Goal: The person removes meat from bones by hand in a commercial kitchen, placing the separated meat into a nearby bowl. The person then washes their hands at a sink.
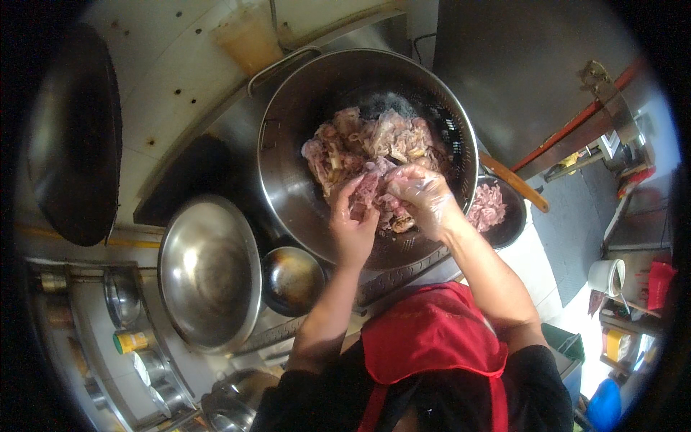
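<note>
Below me stands a large perforated metal strainer pot (286, 200) with chunks of meaty bones (397, 135) heaped inside. Over its near part, my left hand (351, 221) grips a piece of meat on the bone (367, 189) between thumb and fingers. My right hand (424, 197), in a clear plastic glove, pinches at the right side of that same piece. To the right of the pot, a dark bowl (515, 216) holds loose shreds of pink meat (487, 208).
A wide steel basin (210, 275) and a small round pan (294, 281) stand left of the pot. A large wok (75, 140) is at the far left. A wooden handle (513, 181) juts out beside the meat bowl. Shelves with metal bowls (121, 299) are at lower left.
</note>
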### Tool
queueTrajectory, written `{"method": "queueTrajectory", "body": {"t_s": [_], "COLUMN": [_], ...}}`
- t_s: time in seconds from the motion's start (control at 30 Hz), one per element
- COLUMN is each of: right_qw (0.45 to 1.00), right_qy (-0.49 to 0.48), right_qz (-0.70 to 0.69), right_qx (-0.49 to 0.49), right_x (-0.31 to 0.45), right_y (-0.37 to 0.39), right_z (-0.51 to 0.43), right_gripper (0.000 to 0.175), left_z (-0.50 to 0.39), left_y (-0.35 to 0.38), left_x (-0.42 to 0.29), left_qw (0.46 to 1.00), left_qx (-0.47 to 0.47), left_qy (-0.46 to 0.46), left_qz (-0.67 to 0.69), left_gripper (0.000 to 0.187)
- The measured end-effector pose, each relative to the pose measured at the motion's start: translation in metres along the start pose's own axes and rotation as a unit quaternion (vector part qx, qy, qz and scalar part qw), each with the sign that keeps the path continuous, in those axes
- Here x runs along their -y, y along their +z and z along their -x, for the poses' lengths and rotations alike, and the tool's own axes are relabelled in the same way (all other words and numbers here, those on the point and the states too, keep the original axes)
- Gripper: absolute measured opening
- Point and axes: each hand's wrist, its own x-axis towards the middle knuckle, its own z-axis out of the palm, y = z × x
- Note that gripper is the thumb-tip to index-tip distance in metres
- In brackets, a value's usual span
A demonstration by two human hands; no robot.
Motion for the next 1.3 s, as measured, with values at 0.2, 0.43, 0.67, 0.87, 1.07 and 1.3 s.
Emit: {"method": "queueTrajectory", "body": {"t_s": [0.2,0.43,0.67,0.87,1.07,1.3], "right_qw": [0.972,0.971,0.997,0.997,0.998,0.997], "right_qy": [-0.085,-0.056,-0.072,0.072,0.028,-0.007], "right_qz": [0.219,0.224,0.034,0.012,0.051,0.068], "right_qx": [0.026,0.065,0.003,-0.02,0.012,0.045], "right_x": [0.018,0.019,0.01,0.021,0.014,0.021], "right_y": [-0.002,0.005,0.011,0.007,0.007,0.007], "right_z": [0.005,0.009,0.008,0.008,0.006,0.01], "right_gripper": [0.026,0.03,0.026,0.022,0.014,0.02], "left_z": [0.002,-0.004,-0.006,-0.015,-0.026,-0.033], "left_y": [-0.004,-0.007,-0.006,-0.016,-0.021,-0.026], "left_x": [-0.006,-0.016,-0.032,-0.04,-0.047,-0.052], "left_qw": [0.999,0.981,0.974,0.926,0.901,0.913], "left_qx": [0.006,0.016,-0.009,0.045,0.072,0.066], "left_qy": [0.033,0.129,0.169,0.296,0.358,0.351], "left_qz": [-0.011,-0.147,-0.153,-0.23,-0.234,-0.198], "left_gripper": [0.048,0.048,0.039,0.031,0.031,0.03]}}
